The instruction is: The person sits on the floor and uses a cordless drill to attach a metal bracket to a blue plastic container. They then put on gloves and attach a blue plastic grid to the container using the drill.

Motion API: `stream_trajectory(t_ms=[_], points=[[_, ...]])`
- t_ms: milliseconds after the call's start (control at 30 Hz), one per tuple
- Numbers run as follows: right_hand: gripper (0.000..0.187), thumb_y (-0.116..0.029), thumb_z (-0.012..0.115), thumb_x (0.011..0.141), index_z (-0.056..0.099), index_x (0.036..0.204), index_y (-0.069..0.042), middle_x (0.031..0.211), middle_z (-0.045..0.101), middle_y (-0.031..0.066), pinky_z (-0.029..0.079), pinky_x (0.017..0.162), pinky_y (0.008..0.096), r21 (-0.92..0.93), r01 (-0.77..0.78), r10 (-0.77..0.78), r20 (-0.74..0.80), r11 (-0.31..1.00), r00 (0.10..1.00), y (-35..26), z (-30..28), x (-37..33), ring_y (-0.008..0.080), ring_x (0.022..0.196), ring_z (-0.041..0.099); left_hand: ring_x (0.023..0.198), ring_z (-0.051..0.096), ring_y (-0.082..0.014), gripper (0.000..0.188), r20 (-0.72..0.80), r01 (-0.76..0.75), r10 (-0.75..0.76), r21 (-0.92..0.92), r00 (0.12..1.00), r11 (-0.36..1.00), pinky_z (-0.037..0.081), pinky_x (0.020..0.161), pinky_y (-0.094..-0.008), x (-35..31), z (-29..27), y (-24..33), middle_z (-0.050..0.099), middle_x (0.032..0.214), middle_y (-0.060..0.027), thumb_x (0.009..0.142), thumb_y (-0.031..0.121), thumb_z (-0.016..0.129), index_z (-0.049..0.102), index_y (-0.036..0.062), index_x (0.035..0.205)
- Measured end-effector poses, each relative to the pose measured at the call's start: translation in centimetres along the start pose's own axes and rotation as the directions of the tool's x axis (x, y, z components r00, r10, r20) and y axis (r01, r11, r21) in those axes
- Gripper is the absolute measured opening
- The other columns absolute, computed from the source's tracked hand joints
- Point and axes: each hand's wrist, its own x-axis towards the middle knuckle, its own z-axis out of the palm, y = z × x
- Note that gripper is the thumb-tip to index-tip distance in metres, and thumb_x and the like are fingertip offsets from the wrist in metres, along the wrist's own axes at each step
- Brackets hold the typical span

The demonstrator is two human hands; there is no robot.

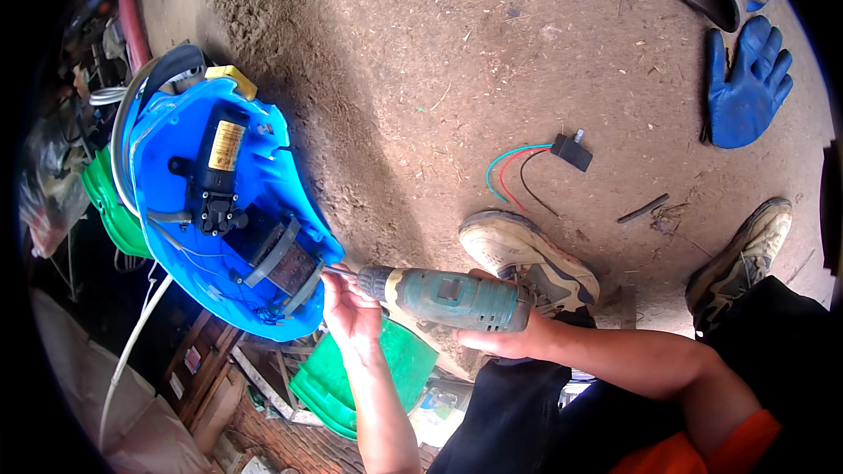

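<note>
My right hand is wrapped round a teal and black cordless drill, which lies sideways and points left. The drill's thin bit reaches the near right edge of an open blue plastic shell. By the bit's tip and that edge, my left hand has its thumb and fingers closed; what they pinch is too small to make out. Inside the shell sit a black pump with a yellow label and a dark block under a grey strap. Thin wires and a hose run beside them.
A black box-shaped part with coloured wires lies on the dirt floor, above my shoe. Farther right is a blue work glove. A green plastic piece lies below the drill, and clutter fills the left side.
</note>
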Motion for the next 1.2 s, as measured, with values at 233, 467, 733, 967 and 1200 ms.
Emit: stream_trajectory(t_ms=[233,467,733,967,1200], points=[[0.032,-0.014,0.075,0.076,0.060,0.102,-0.005,0.088,0.064,0.0060,0.049,0.073,0.0346,0.025,-0.028,0.029,-0.033,0.999,0.999,0.7,0.3,0.2,0.0172,0.080,0.061,0.101,0.066,-0.0165,0.018,0.089,-0.009,0.012,-0.041,0.996,0.999,0.054,0.084,-0.0317,0.5,0.4,-0.2,0.071,0.108,-0.0018,0.099,0.022,0.061,0.067,0.0080,0.109],[0.037,-0.012,0.075,0.079,0.064,0.113,-0.002,0.099,0.069,0.0089,0.051,0.084,0.0330,0.045,-0.203,0.205,-0.029,0.978,0.978,0.1,0.0,0.3,0.0171,0.091,0.065,0.104,0.065,-0.0200,0.017,0.078,0.093,-0.086,-0.101,0.993,0.990,0.056,0.085,-0.0348,1.5,-0.5,-0.2,0.069,0.112,-0.0030,0.101,0.019,0.057,0.066,0.0102,0.113],[0.036,-0.012,0.074,0.083,0.065,0.116,-0.001,0.106,0.071,0.0073,0.052,0.087,0.0331,0.177,-0.191,0.203,-0.049,0.965,0.978,2.0,1.8,0.6,0.0153,0.096,0.064,0.105,0.066,-0.0195,0.020,0.039,0.033,-0.033,-0.015,0.999,0.999,0.056,0.085,-0.0359,1.7,-0.6,-0.2,0.071,0.112,-0.0011,0.101,0.021,0.057,0.063,0.0115,0.118],[0.036,-0.012,0.074,0.083,0.065,0.116,-0.002,0.104,0.071,0.0068,0.051,0.087,0.0326,0.167,-0.217,0.225,-0.027,0.962,0.974,1.9,2.1,1.3,0.0141,0.094,0.064,0.106,0.066,-0.0187,0.024,0.083,0.042,-0.040,-0.017,0.996,0.999,0.050,0.098,-0.0420,1.9,-0.4,0.0,0.072,0.113,-0.0020,0.102,0.021,0.054,0.063,0.0109,0.122],[0.036,-0.012,0.074,0.083,0.065,0.117,-0.003,0.102,0.070,0.0054,0.051,0.086,0.0323,0.228,-0.234,0.247,-0.032,0.945,0.968,3.2,2.7,1.6,0.0137,0.094,0.063,0.108,0.066,-0.0201,0.026,0.136,0.017,-0.016,-0.006,0.991,1.000,0.046,0.104,-0.0458,2.1,-0.6,0.0,0.071,0.119,-0.0038,0.103,0.017,0.053,0.063,0.0093,0.125]])
